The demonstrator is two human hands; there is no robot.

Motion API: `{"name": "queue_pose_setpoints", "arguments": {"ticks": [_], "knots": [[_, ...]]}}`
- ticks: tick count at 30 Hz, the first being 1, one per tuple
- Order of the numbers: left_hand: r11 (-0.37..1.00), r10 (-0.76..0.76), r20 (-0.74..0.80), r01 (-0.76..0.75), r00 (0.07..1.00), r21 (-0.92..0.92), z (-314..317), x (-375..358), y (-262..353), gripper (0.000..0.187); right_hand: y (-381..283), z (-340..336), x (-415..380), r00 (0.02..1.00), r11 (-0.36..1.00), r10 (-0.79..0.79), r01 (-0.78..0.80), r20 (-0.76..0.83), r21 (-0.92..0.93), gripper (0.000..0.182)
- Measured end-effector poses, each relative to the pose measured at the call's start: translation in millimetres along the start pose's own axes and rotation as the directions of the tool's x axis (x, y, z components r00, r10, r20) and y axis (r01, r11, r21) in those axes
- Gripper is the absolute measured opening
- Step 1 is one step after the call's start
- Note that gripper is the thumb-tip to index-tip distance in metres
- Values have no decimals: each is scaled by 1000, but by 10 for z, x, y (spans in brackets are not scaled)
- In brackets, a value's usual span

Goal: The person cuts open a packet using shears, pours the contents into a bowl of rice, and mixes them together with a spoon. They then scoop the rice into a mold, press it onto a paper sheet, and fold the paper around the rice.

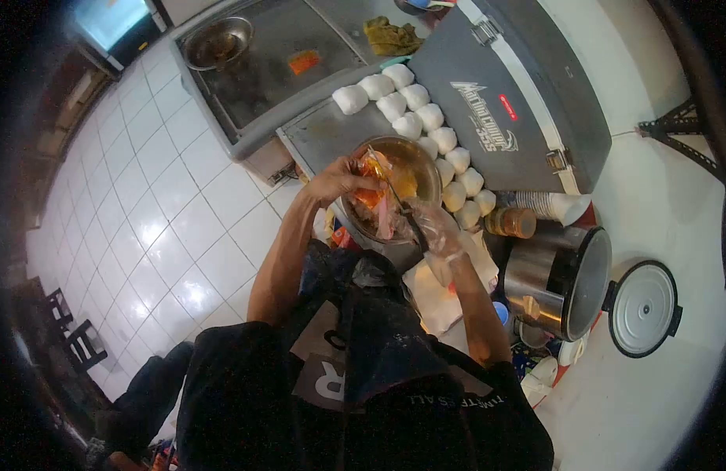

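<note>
My left hand [337, 182] pinches a shiny orange plastic packet [367, 174] over a round metal bowl [433, 174]. My right hand [433, 228], in a clear plastic glove, grips a dark-handled blade [415, 226] whose thin metal end reaches up to the packet. Whether it is a knife or scissors I cannot tell. Inside the bowl are a yellow-orange mass [404, 184] and pale brownish, minced-looking food [368, 213]. A pink strip [384, 220] hangs below the packet. Round white dough-like balls [431, 118] line the bowl's far and right sides.
Behind the balls stands a large grey case [488, 94] with latches. To the right are stacked cups [532, 206], a brown-filled jar [513, 223], a steel pot [547, 275] and its lid [644, 308]. A metal bowl [218, 43] and a cloth [392, 37] rest on the counter beyond.
</note>
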State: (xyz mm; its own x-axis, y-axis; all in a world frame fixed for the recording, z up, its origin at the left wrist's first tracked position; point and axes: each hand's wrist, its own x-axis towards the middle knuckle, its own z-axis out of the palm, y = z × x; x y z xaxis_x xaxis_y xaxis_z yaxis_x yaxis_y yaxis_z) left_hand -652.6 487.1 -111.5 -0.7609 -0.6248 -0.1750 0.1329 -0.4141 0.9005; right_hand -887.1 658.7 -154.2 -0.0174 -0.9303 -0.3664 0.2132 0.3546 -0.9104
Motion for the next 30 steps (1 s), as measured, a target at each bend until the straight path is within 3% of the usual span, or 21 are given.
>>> {"name": "queue_pose_setpoints", "arguments": {"ticks": [1, 2, 6, 9, 12, 14, 19, 23, 25, 26, 28, 30], "knots": [[994, -93, 58, 89, 994, 64, -87, 1, 36, 21, 0, 38, 68, 995, 982, -99, 92, -34, -167, 52], [990, -106, 34, 102, 994, 97, -152, 1, 63, 20, -20, 64, 172, 997, 982, -78, 72, -26, -174, 51], [994, -55, -2, 55, 998, 96, -446, 33, -2, 21, -373, 360, 527, 992, 992, 118, -116, 53, -41, 48], [974, -108, 17, 102, 994, 201, -608, 77, -38, 21, -537, 544, 752, 981, 984, 176, -173, 77, -42, 45], [989, -116, -109, 125, 987, 75, -804, 110, 58, 20, -612, 669, 1044, 974, 978, 202, -196, 104, -66, 43], [989, -118, 61, 111, 991, 100, -1018, 188, 87, 20, -659, 734, 1221, 967, 973, 224, -216, 124, -76, 41], [994, -93, 113, 85, 989, 69, -1363, 310, -61, 24, -741, 926, 1568, 947, 953, 293, -279, 131, -117, 37], [989, -104, 162, 85, 981, 122, -1580, 347, -5, 26, -1088, 1235, 1665, 868, 927, 374, -346, 327, -143, 38], [985, -123, 134, 104, 983, 141, -1564, 348, 41, 26, -1133, 1409, 1633, 923, 932, 359, -346, 137, -112, 39], [977, -152, 119, 131, 981, 168, -1546, 337, 52, 26, -1003, 1276, 1762, 919, 928, 367, -352, 144, -120, 39], [963, -152, 120, 120, 981, 242, -1576, 320, 80, 26, -676, 847, 2082, 886, 956, 292, -261, 360, -133, 30], [947, -102, 64, 77, 993, 311, -1565, 205, 136, 28, -715, 823, 2195, 889, 967, 252, -218, 383, -131, 29]]}}
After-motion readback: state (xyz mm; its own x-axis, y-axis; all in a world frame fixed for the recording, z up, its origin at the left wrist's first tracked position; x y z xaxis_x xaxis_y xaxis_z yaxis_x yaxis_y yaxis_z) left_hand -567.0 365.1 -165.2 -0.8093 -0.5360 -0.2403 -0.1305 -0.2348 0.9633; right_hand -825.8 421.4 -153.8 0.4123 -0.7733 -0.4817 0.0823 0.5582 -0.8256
